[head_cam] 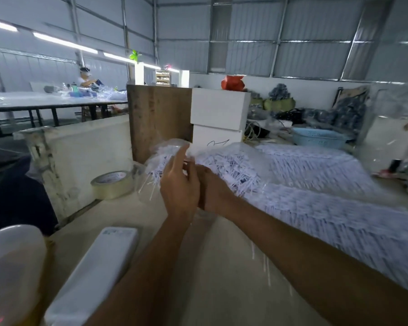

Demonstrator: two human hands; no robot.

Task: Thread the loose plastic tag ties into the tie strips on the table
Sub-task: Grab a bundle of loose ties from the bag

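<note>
- Reaching forward over a pale beige table (221,267), two bare forearms are meeting near the middle of the view, in front of a clear plastic bag stuffed with loose white plastic tag ties (221,165).
- The left hand (178,184) is showing its back to the camera, its fingers lying fairly straight and pointing up and away, the fingertips touching the clear film at the near edge of the bag.
- The right hand (210,187) is sitting just behind and beside the left one, mostly hidden by it; whether its fingers are gripping anything cannot be told.
- A few thin white ties are poking out of the bag's lower left side, hanging above the table.
- Long white tie strips (339,208) are lying in dense rows across the right side of the table, reaching from beside the bag to the right edge of the view.
- A roll of clear packing tape (112,184) is resting on the table to the left of the hands.
- A long white rectangular box (99,274) is lying near the lower left, blurred.
- Two stacked white boxes (218,118) are standing behind the bag, next to a brown board (158,118).
- A light blue plastic basket (318,137) is sitting farther back on the right.
- A seated person (86,78) is working at a distant table on the left.
</note>
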